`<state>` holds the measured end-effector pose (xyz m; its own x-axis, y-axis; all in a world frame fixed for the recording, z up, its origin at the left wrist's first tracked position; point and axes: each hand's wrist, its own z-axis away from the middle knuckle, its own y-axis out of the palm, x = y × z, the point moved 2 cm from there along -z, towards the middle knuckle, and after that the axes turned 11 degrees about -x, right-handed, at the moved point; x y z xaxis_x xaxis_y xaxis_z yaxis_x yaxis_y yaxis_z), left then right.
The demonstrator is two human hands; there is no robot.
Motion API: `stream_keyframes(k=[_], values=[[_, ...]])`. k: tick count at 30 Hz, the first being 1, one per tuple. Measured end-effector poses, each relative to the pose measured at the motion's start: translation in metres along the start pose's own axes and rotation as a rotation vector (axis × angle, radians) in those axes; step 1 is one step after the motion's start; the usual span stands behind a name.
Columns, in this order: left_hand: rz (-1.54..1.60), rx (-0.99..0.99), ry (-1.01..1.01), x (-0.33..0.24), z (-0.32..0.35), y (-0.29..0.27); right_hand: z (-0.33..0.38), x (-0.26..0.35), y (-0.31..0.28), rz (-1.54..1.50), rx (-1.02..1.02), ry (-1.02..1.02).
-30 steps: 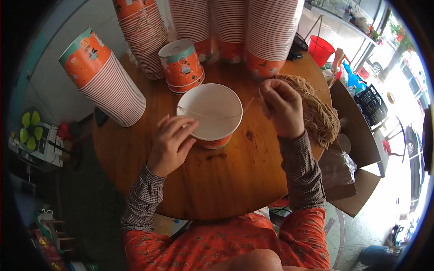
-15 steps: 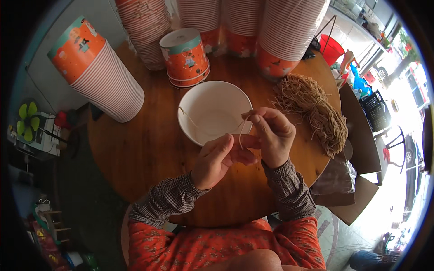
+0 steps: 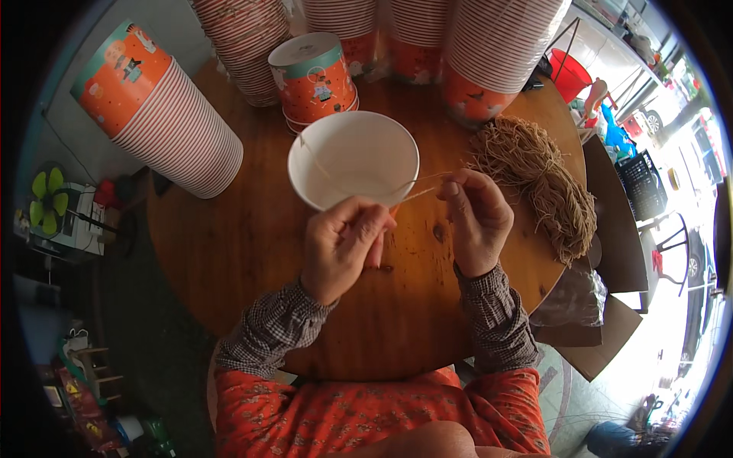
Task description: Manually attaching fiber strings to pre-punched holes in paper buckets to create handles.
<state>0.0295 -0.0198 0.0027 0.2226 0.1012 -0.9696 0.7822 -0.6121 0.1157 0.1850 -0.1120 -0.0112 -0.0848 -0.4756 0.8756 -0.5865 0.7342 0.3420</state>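
Observation:
A white-lined paper bucket (image 3: 336, 162) stands on the wooden table in front of me, its mouth facing up. One end of a tan string passes through its left rim and hangs along the inner wall. At the bucket's near right rim, my left hand (image 3: 345, 246) is closed in a pinch on the string (image 3: 421, 192). My right hand (image 3: 479, 223) pinches the string further right, with a loop stretched between the two hands. The fingertips partly hide where the string meets the near rim.
A bundle of tan strings (image 3: 538, 183) lies at the right. One orange bucket stack (image 3: 172, 114) leans at the left; an upside-down orange bucket (image 3: 313, 80) and several tall stacks (image 3: 489, 65) stand at the back. Open cardboard flaps (image 3: 615, 221) flank the table's right edge.
My hands have moved apart, drawing the string out between them. The left fingers have closed from a looser, spread pose. The bucket appears slightly further up and left.

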Motion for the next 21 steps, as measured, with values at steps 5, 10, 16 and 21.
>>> stream_keyframes(k=[5,10,16,21], values=[[-0.283,0.038,0.158,-0.003,-0.009,-0.010,-0.003,-0.004,0.000,0.578,0.124,-0.262],[-0.520,0.114,0.432,-0.020,0.000,-0.006,0.017,0.013,0.015,0.023,0.448,0.248],[-0.546,0.094,0.434,-0.021,-0.003,-0.010,0.023,-0.002,0.018,-0.047,0.518,0.372],[-0.580,0.045,0.459,-0.018,-0.003,-0.008,0.028,-0.006,0.022,0.149,0.388,0.196]])
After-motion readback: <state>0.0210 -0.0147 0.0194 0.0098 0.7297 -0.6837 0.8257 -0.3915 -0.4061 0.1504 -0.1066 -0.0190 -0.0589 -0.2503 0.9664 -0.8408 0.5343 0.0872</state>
